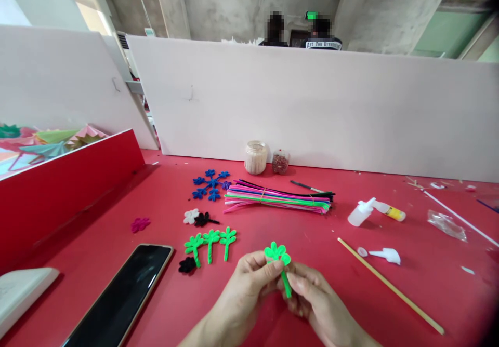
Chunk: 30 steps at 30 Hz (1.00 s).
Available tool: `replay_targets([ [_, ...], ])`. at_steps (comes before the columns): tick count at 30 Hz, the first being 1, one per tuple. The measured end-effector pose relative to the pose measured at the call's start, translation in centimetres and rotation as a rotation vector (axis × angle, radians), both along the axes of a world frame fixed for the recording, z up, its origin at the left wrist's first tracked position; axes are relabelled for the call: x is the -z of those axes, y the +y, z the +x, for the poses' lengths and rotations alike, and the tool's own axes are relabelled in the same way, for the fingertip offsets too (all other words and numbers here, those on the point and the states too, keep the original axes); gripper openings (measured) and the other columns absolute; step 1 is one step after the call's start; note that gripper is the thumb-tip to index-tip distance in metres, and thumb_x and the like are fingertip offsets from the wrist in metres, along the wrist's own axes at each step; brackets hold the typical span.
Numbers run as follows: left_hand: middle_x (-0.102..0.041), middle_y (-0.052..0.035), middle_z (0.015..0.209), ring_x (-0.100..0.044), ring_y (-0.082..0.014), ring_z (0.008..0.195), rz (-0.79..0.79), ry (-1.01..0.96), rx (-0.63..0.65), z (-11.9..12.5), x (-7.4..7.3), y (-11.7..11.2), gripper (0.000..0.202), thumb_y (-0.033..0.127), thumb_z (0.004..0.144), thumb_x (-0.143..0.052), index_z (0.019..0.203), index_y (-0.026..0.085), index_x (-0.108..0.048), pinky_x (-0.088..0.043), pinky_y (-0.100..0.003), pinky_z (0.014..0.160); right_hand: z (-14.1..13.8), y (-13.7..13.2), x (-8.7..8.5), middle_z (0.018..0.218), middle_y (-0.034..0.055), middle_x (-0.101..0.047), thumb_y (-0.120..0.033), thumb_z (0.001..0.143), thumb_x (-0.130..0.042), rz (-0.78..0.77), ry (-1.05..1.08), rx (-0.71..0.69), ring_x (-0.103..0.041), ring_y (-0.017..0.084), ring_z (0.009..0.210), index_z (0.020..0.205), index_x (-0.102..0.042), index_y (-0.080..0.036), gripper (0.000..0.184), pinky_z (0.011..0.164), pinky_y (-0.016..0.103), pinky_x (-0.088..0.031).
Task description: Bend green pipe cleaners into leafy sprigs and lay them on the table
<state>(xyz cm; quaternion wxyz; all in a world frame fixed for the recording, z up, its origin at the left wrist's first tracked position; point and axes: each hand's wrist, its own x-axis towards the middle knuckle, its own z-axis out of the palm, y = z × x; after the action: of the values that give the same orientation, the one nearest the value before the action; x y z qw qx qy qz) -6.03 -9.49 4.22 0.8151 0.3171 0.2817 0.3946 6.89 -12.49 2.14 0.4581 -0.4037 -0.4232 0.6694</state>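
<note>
Both hands meet at a green pipe-cleaner flower [277,250] with looped petals and a twisted stem, held above the red table. My left hand [249,284] pinches it just under the petals. Lower down, the thumb and fingers of my right hand [315,295] grip the stem, whose end points downward. Left of my left hand lie three similar green pipe-cleaner flowers [211,240] with stems, and a black pipe-cleaner flower [187,265] rests below them. Farther back are a white flower [191,216] and a black flower with a stem [203,219].
A bundle of pipe cleaners [278,199], a blue flower cluster [212,182] and two jars [256,159] stand toward the white partition [312,108]. A phone [120,295] lies at left. Glue bottles [360,213], a white nozzle [385,255] and a wooden stick [390,284] are at right.
</note>
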Motion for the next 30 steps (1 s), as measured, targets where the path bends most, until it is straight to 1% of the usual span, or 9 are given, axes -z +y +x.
replay_targets([
  [5, -0.053, 0.0001, 0.047, -0.05, -0.0082, 0.044, -0.018, -0.065, 0.027, 0.0, 0.0, -0.1, 0.018, 0.015, 0.074, -0.054, 0.058, 0.009, -0.061, -0.036, -0.019, 0.047, -0.6, -0.3, 0.9, 0.045, -0.0067, -0.035, -0.034, 0.067, -0.062, -0.206, 0.396, -0.017, -0.021, 0.004, 0.04, 0.063, -0.055, -0.015, 0.021, 0.039, 0.019, -0.014],
  [8, -0.056, -0.0013, 0.049, -0.051, -0.0091, 0.045, 0.004, -0.067, 0.054, 0.0, 0.1, -0.2, 0.014, 0.014, 0.073, -0.056, 0.062, 0.009, -0.063, -0.038, -0.021, 0.049, -0.8, -0.4, 0.7, 0.045, -0.0079, -0.03, -0.034, 0.063, -0.063, -0.253, 0.423, -0.005, -0.018, 0.005, 0.041, 0.057, -0.049, -0.016, 0.024, 0.039, 0.018, -0.014],
  [10, -0.058, -0.0023, 0.053, -0.051, -0.0093, 0.049, 0.023, -0.05, 0.05, 0.0, 0.2, -0.4, 0.012, 0.015, 0.072, -0.057, 0.064, 0.009, -0.064, -0.038, -0.021, 0.051, -0.8, -0.4, 0.5, 0.045, -0.0086, -0.027, -0.035, 0.062, -0.061, -0.189, 0.323, 0.041, -0.016, 0.005, 0.041, 0.055, -0.043, -0.018, 0.026, 0.039, 0.019, -0.015],
  [13, -0.057, -0.0023, 0.056, -0.048, -0.0095, 0.054, 0.081, 0.067, -0.054, 0.3, 0.4, -0.6, 0.013, 0.019, 0.071, -0.06, 0.063, 0.009, -0.064, -0.037, -0.022, 0.056, -0.7, -0.2, 0.1, 0.047, -0.0077, -0.025, -0.03, 0.066, -0.052, 0.068, -0.137, 0.145, -0.02, 0.007, 0.043, 0.052, -0.034, -0.019, 0.025, 0.041, 0.021, -0.019],
  [17, -0.048, 0.0012, 0.048, -0.039, -0.0071, 0.048, 0.114, 0.324, -0.207, 0.7, 0.9, -0.7, 0.018, 0.022, 0.065, -0.065, 0.053, 0.009, -0.06, -0.031, -0.02, 0.049, -0.6, 0.2, 0.1, 0.049, -0.0046, -0.031, -0.01, 0.066, -0.047, 0.7, -0.958, 0.373, -0.029, 0.01, 0.048, 0.048, -0.034, -0.018, 0.024, 0.048, 0.024, -0.022],
  [20, -0.04, 0.0046, 0.044, -0.031, -0.0052, 0.044, 0.096, 0.359, -0.277, 0.6, 1.2, -0.5, 0.023, 0.022, 0.064, -0.067, 0.047, 0.011, -0.055, -0.025, -0.019, 0.043, -0.6, 0.5, 0.2, 0.05, -0.0027, -0.035, -0.006, 0.069, -0.046, 1.002, -1.225, 0.418, -0.032, 0.012, 0.052, 0.047, -0.038, -0.018, 0.025, 0.051, 0.026, -0.022],
  [23, -0.048, 0.003, 0.049, -0.036, -0.0058, 0.047, 0.059, 0.231, -0.239, 0.4, 0.9, -0.2, 0.016, 0.021, 0.066, -0.065, 0.054, 0.011, -0.059, -0.029, -0.019, 0.047, -0.5, 0.5, -0.1, 0.051, -0.0035, -0.034, -0.011, 0.073, -0.046, 0.852, -1.122, 0.362, -0.032, 0.011, 0.051, 0.05, -0.04, -0.018, 0.025, 0.05, 0.025, -0.023],
  [27, -0.05, 0.0034, 0.048, -0.038, -0.0047, 0.045, -0.035, 0.123, -0.158, 0.0, 0.3, 0.1, 0.013, 0.02, 0.065, -0.066, 0.056, 0.012, -0.061, -0.03, -0.018, 0.047, -0.2, 0.3, -0.3, 0.052, -0.0054, -0.032, -0.026, 0.079, -0.043, 0.26, -0.466, 0.145, -0.027, 0.008, 0.046, 0.059, -0.042, -0.017, 0.022, 0.044, 0.021, -0.022],
  [30, -0.044, 0.0052, 0.04, -0.039, -0.0051, 0.042, -0.043, 0.101, -0.118, 0.0, 0.0, 0.2, 0.018, 0.019, 0.065, -0.065, 0.05, 0.012, -0.059, -0.03, -0.018, 0.046, -0.3, 0.2, 0.1, 0.052, -0.0052, -0.036, -0.03, 0.078, -0.046, -0.078, 0.013, 0.084, -0.024, 0.006, 0.043, 0.062, -0.046, -0.016, 0.021, 0.04, 0.019, -0.017],
])
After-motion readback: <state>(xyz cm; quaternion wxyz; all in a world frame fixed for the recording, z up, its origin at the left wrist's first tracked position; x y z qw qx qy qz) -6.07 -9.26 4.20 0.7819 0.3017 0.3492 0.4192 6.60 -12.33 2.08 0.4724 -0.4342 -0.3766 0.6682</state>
